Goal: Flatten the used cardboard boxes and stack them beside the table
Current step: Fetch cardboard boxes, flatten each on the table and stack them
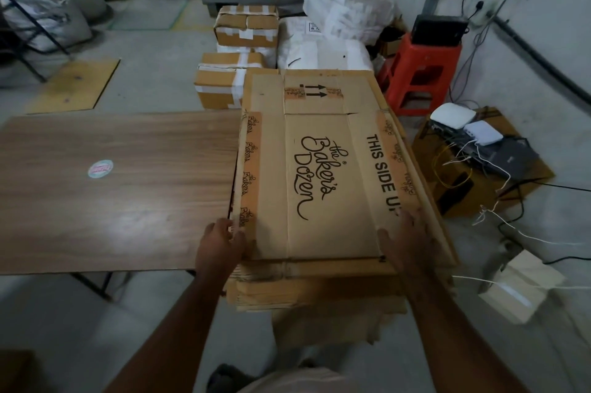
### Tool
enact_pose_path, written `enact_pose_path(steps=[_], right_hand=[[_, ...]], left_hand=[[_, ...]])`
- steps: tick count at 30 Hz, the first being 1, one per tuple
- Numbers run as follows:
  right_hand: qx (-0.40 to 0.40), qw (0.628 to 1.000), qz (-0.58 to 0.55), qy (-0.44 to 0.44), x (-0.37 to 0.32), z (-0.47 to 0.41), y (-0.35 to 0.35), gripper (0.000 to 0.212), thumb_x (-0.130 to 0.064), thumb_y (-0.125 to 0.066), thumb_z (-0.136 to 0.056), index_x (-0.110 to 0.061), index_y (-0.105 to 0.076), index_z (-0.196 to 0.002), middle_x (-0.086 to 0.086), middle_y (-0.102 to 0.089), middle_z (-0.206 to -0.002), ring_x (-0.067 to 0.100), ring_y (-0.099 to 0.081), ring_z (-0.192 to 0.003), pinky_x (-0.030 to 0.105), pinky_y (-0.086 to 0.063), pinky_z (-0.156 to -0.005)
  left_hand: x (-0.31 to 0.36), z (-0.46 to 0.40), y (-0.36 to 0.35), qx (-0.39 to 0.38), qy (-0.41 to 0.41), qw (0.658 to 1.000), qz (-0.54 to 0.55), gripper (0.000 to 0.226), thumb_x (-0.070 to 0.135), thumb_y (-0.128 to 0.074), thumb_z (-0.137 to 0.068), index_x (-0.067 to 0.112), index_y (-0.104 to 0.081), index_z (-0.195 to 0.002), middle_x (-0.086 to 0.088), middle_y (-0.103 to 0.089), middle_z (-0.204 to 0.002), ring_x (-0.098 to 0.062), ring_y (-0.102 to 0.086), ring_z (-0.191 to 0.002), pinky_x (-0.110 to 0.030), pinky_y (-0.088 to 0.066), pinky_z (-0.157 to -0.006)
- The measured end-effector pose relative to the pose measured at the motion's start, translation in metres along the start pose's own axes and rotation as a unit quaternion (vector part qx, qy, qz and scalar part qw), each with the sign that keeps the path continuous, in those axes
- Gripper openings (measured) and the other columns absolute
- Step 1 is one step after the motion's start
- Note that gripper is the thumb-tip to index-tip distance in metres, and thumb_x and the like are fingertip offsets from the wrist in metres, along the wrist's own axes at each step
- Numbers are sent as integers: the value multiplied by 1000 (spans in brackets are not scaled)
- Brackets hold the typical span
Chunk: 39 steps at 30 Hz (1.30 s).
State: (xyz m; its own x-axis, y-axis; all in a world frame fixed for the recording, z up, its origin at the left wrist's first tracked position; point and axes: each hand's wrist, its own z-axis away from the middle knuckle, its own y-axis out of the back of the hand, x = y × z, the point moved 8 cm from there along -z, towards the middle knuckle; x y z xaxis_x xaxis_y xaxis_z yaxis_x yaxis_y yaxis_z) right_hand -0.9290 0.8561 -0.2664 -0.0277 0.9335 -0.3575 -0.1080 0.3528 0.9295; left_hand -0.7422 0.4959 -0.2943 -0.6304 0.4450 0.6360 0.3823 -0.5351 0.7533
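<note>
A flattened brown cardboard box (319, 168) printed "the Baker's Dozen" lies on top of a stack of flattened boxes (319, 290) at the right end of the wooden table (112, 187). My left hand (220, 245) grips the near left corner of the top box, fingers curled round its edge. My right hand (404, 242) lies on the near right corner with fingers spread over the cardboard. Both forearms reach in from the bottom of the frame.
Taped cartons (224, 82) and white sacks (345, 5) stand behind the stack. A red plastic stool (422, 72) is to the right, with routers and cables (473, 136) on cardboard on the floor. A small paper-wrapped box (521, 290) lies at right. Bags fill the far left.
</note>
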Motion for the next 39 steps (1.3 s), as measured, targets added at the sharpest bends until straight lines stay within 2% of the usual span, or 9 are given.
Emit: enact_pose_path(steps=[3, 8, 12, 20, 23, 27, 31, 34, 39], right_hand=[[39, 998, 14, 55, -39, 21, 0, 53, -40, -71, -89, -14, -57, -133, 14, -50, -145, 36, -42, -137, 58, -32, -114], [4, 980, -90, 176, -135, 68, -17, 46, -32, -71, -89, -14, -61, -130, 11, -54, -138, 30, -51, -127, 48, -45, -103], [-64, 947, -138, 284, -236, 128, -43, 38, -33, -66, -94, -20, -60, -129, 3, -54, -134, 22, -51, -123, 41, -47, -102], [-153, 839, -200, 482, -431, 319, -108, 35, -35, -62, -85, -17, -69, -114, 6, -64, -109, 31, -62, -105, 39, -50, -91], [-193, 798, -209, 531, -492, 406, -134, 35, -36, -61, -84, -18, -69, -113, 4, -66, -107, 29, -64, -103, 37, -50, -92], [-217, 737, -237, 595, -561, 519, -167, 29, -31, -64, -86, -12, -70, -108, 6, -67, -105, 25, -63, -101, 16, -37, -92], [-260, 684, -201, 651, -604, 623, -202, 24, -19, -75, -90, -14, -70, -113, 4, -64, -111, 26, -63, -105, 23, -41, -88], [-288, 632, -181, 696, -629, 689, -222, 25, -26, -70, -91, -15, -69, -114, 5, -65, -110, 27, -63, -104, 28, -44, -87], [-353, 561, -172, 729, -669, 777, -251, 29, -33, -62, -87, -14, -70, -108, 2, -65, -105, 23, -63, -97, 17, -37, -83]], left_hand=[[8, 7, 18, 25, -45, 999, 1, 23, 28, -63, -98, 12, -67, -115, -2, -64, -104, -12, -63, -83, -20, -44, -60], [9, 36, 56, 60, -135, 989, 13, 4, 24, -65, -96, 22, -66, -100, 9, -59, -94, -3, -58, -79, -25, -52, -65], [-32, 58, 117, 130, -151, 980, 27, 23, 37, -56, -95, 19, -69, -101, 8, -60, -93, -9, -59, -75, -27, -49, -62], [-222, 146, 310, 326, -25, 945, 29, 15, 30, -58, -92, 19, -69, -90, 4, -65, -83, -9, -55, -73, -20, -36, -65], [-301, 194, 375, 383, 31, 923, 15, 15, 29, -58, -91, 19, -67, -86, 4, -62, -79, -16, -57, -72, -29, -40, -64], [-391, 257, 443, 428, 102, 898, -13, 18, 31, -56, -92, 19, -67, -84, 5, -60, -79, -16, -58, -72, -33, -45, -63], [-456, 321, 484, 458, 165, 873, -22, 15, 28, -58, -92, 19, -68, -86, 4, -64, -83, -16, -59, -73, -34, -48, -62], [-496, 360, 495, 469, 212, 857, -23, 11, 25, -62, -94, 19, -69, -88, 6, -64, -83, -10, -57, -73, -34, -51, -63], [-555, 426, 502, 505, 295, 811, 6, 10, 22, -64, -95, 17, -71, -89, 7, -64, -81, -8, -58, -72, -23, -48, -61]])
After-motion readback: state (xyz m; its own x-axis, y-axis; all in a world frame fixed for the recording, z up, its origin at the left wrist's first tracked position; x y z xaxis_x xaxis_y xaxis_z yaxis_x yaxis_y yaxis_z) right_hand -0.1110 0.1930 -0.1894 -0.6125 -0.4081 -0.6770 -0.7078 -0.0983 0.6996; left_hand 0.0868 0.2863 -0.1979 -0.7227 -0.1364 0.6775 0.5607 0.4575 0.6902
